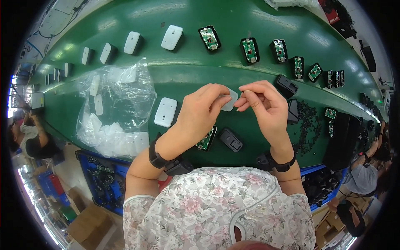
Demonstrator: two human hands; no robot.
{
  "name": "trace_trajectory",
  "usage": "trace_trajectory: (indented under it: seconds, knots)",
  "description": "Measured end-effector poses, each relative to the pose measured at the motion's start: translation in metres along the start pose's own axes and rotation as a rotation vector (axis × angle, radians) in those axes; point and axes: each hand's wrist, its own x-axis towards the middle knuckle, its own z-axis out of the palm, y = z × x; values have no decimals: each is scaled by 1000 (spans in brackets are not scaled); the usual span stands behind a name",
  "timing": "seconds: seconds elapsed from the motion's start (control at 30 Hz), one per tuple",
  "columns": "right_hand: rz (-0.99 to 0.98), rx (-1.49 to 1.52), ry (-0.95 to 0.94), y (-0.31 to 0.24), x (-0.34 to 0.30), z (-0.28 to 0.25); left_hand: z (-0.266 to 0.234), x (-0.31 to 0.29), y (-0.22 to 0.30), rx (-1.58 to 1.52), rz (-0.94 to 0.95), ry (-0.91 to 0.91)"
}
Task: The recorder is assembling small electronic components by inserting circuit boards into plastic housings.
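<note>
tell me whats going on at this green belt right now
A person stands at a green conveyor belt, holding a small pale, translucent pad between the left hand and the right hand, fingertips of both pinching its edges. Just below the hands lie a black housing with a green circuit board and a black part. A white cover rests to the left, beside a clear bag of more white covers. Rows of white covers and open black units with boards run along the far side.
</note>
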Motion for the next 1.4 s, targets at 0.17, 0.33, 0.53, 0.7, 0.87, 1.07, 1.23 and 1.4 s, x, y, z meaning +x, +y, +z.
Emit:
trace_trajectory:
  seconds: [0.17, 0.33, 0.53, 0.7, 0.87, 1.07, 1.23, 1.4]
  knots:
    - [16, 52, 13, 2, -1, 2, 5, 0, -6, 52, 112, 70]
    - [-87, -162, -101, 4, 0, -7, 1, 1, 2, 79, 15, 7]
    - [103, 218, 60, 1, -5, -3, 6, 1, 3, 39, 36, 18]
    - [-85, -9, 62, 8, -3, -2, 8, 6, 14, 45, 37, 16]
    - [-29, 182, 145, 7, -3, 3, 10, 4, 10, 35, 183, 41]
    - [112, 267, 107, 6, -5, 3, 11, 4, 10, 27, 132, 53]
    - [-28, -187, 78, -1, -6, 1, 8, 2, 5, 60, 159, 32]
    - [-179, -351, 111, 4, -6, -1, 5, 2, 10, -46, -4, -62]
